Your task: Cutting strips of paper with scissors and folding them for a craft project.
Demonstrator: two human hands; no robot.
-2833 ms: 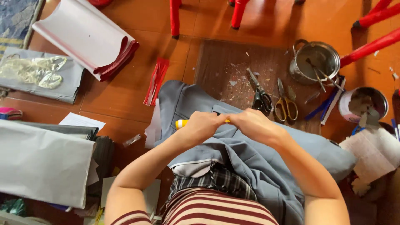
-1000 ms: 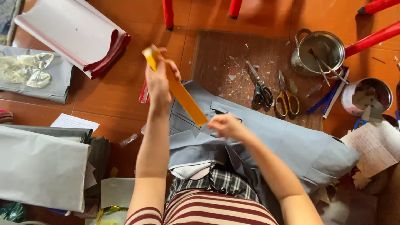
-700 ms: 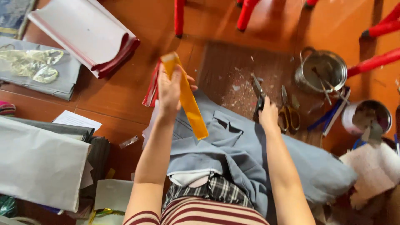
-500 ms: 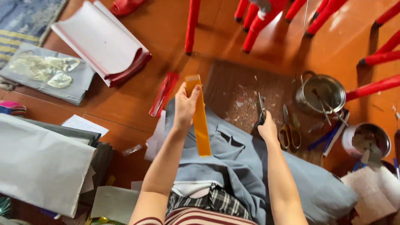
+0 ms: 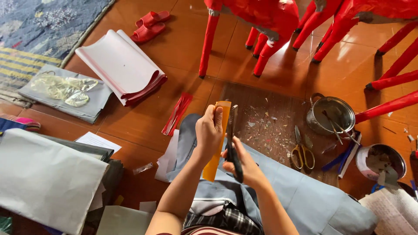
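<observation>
Orange floor, left hand (image 5: 209,130) pinching orange strip (image 5: 216,143), right hand (image 5: 240,165) gripping scissors (image 5: 232,143) alongside

Glossy tiled floor (image 5: 183,48); matt orange paper strip (image 5: 214,162); black-handled metal scissors (image 5: 233,148); grey cloth (image 5: 300,196); shiny metal pot (image 5: 333,114); rough wooden board (image 5: 265,126).

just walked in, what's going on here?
A person sits on the floor with grey fabric across the lap. The left hand holds a strip of orange paper upright; the right hand holds black scissors against its edge. Yellow-handled scissors lie on a brown mat littered with scraps, beside a metal pot.
</observation>
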